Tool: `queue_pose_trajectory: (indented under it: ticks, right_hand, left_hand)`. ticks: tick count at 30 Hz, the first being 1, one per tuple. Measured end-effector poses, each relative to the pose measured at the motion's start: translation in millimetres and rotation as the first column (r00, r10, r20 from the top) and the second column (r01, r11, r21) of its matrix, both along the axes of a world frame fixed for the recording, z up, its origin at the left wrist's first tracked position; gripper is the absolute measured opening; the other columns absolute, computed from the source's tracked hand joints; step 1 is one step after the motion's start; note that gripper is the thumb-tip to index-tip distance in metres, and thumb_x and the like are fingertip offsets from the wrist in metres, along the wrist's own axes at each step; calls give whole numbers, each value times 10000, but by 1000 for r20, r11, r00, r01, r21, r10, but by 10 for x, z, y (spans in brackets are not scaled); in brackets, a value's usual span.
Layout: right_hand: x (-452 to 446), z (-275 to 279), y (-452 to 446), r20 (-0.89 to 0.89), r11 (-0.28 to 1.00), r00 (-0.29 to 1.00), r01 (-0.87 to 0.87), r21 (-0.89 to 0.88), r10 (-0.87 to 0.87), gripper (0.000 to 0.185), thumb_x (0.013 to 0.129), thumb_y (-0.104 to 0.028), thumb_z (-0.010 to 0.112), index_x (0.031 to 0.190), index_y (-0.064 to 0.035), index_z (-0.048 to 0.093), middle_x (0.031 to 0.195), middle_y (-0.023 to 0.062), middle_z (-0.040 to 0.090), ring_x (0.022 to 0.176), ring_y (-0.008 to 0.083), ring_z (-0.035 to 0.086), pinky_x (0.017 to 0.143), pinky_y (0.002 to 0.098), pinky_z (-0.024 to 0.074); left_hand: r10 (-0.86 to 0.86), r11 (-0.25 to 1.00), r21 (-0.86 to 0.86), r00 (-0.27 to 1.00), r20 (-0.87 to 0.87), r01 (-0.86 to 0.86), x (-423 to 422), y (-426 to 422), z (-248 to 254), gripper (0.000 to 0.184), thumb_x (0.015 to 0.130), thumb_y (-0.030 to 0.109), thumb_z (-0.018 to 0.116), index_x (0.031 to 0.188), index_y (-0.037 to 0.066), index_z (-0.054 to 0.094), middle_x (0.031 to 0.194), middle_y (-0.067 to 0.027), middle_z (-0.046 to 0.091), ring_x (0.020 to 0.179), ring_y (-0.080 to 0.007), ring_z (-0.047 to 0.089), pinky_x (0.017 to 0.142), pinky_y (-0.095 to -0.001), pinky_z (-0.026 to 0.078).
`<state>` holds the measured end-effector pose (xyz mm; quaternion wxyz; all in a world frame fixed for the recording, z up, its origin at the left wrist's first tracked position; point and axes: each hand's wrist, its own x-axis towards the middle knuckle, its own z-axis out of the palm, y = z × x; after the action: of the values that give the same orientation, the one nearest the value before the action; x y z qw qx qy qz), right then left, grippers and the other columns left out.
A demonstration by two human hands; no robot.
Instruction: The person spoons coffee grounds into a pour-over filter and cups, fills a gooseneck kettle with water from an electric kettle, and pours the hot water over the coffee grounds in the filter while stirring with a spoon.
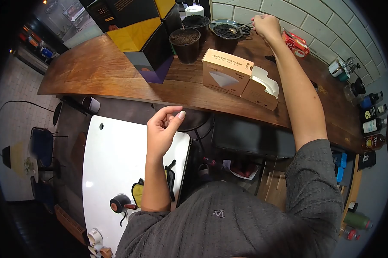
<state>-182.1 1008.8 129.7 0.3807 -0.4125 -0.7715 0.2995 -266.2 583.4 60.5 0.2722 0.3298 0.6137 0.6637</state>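
Note:
My right hand (266,26) is closed on the handle of a spoon (234,30) at the back of the wooden counter. The spoon's bowl rests over dark grounds in a cup (226,39), the rightmost of three similar cups. Beside it stand a cup of brown grounds (185,43) and another cup of dark grounds (196,23). My left hand (163,129) hovers in front of the counter edge, fingers loosely curled and thumb near the index fingertip, with nothing in it. An open coffee paper filter box (226,73) lies on the counter between my arms.
A tall black and yellow box (144,47) stands on the counter (95,69) at left. A red packet (296,44) lies by the tiled wall. Several bottles (371,126) line the right side. Below left, a white table (112,159) carries a small pot (120,203) and mugs.

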Motion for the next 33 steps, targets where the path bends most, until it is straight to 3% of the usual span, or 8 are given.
queue_pose_trajectory:
  ticks: [2, 6, 8, 9, 11, 26, 30, 33]
  right_hand:
    - [-27, -25, 28, -58, 985, 998, 14, -171, -24, 235, 892, -166, 490, 862, 3, 650, 727, 54, 642, 572, 114, 592, 540, 246, 465]
    - [14, 15, -213, -79, 971, 997, -3, -237, -16, 210, 884, -141, 489, 846, 6, 634, 730, 50, 640, 576, 116, 590, 540, 249, 469]
    - [64, 10, -258, -236, 913, 972, -93, -398, -4, 199, 892, -126, 476, 879, 5, 626, 733, 36, 624, 599, 109, 584, 544, 242, 473]
    - [79, -16, -241, -236, 914, 972, -91, -396, -6, 199, 892, -126, 476, 879, 5, 626, 733, 36, 624, 599, 109, 584, 544, 242, 473]
    - [84, -73, -216, -339, 870, 940, -133, -475, -42, 229, 886, -68, 439, 829, 34, 635, 755, 81, 646, 617, 133, 607, 522, 260, 494]
    - [183, 40, -220, -432, 897, 899, -128, -424, -76, 203, 894, -63, 438, 874, 35, 615, 791, 85, 638, 637, 140, 615, 548, 261, 520]
    - [206, 91, -208, -445, 903, 891, -120, -413, -85, 197, 895, -71, 452, 878, 34, 617, 802, 86, 644, 649, 142, 624, 544, 261, 519]
    - [222, 73, -139, -446, 891, 891, -129, -435, -88, 154, 893, -85, 474, 911, -7, 606, 774, 19, 596, 653, 110, 579, 593, 250, 497]
  left_hand:
    - [11, 1000, 0, 1000, -2, -11, -4, -7, 2, 149, 866, 58, 670, 999, -7, 655, 641, 106, 410, 558, 21, 328, 491, -160, 235]
    - [20, 1000, -10, 1000, -4, -20, 1, -40, 3, 151, 865, 63, 672, 998, -7, 655, 639, 106, 410, 558, 21, 328, 493, -159, 236]
    - [22, 1000, -12, 1000, -7, -22, 12, -35, 6, 151, 864, 64, 673, 997, -6, 655, 640, 107, 411, 560, 21, 329, 493, -160, 236]
    - [19, 1000, -4, 1000, -3, -19, 19, -32, 9, 151, 863, 66, 674, 996, -5, 656, 642, 107, 412, 561, 22, 329, 493, -160, 236]
    - [19, 1000, 6, 1000, 1, -19, 33, -28, 17, 152, 863, 67, 676, 995, -5, 656, 643, 107, 413, 562, 22, 329, 493, -160, 236]
    - [37, 999, -7, 999, -16, -37, 38, -99, 18, 148, 865, 68, 673, 996, 0, 657, 633, 106, 409, 556, 20, 329, 493, -160, 238]
    - [34, 999, -39, 999, -6, -35, 59, -120, 51, 149, 869, 62, 656, 1005, 1, 657, 666, 102, 425, 603, 10, 358, 547, -162, 265]
    - [42, 999, -27, 999, -11, -42, 69, -111, 39, 148, 867, 67, 665, 998, -1, 657, 648, 104, 414, 578, 15, 343, 520, -162, 251]
